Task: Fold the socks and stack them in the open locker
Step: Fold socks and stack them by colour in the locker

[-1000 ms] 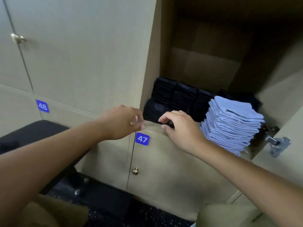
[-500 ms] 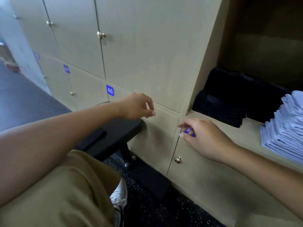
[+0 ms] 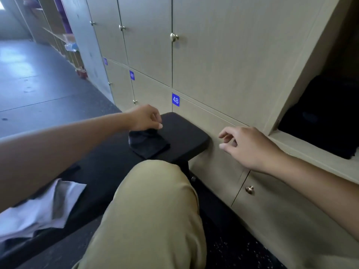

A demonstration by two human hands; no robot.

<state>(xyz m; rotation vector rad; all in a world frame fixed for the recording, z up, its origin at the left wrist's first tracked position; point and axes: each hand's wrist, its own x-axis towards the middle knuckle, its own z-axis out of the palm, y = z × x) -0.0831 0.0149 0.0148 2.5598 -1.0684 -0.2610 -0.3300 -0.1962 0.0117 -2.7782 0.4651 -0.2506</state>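
A black sock (image 3: 148, 143) lies partly bunched on the end of a black padded bench (image 3: 186, 136). My left hand (image 3: 144, 117) hovers right over the sock's bunched far end with fingers loosely curled, and nothing shows between thumb and fingertips. My right hand (image 3: 246, 146) hangs in the air in front of a shut locker door, fingers relaxed and holding nothing. The open locker (image 3: 310, 152) is at the right edge, with folded black socks (image 3: 320, 121) stacked inside.
Pale cloth items (image 3: 38, 210) lie on the bench at lower left. My knee in khaki trousers (image 3: 155, 210) fills the lower middle. Shut lockers numbered 48 (image 3: 175, 100) and 49 line the wall. A dark floor stretches away at upper left.
The view has swung left from the open locker to the bench. My left hand dropped down onto the black sock; my right hand left the locker edge and now trails in the air.
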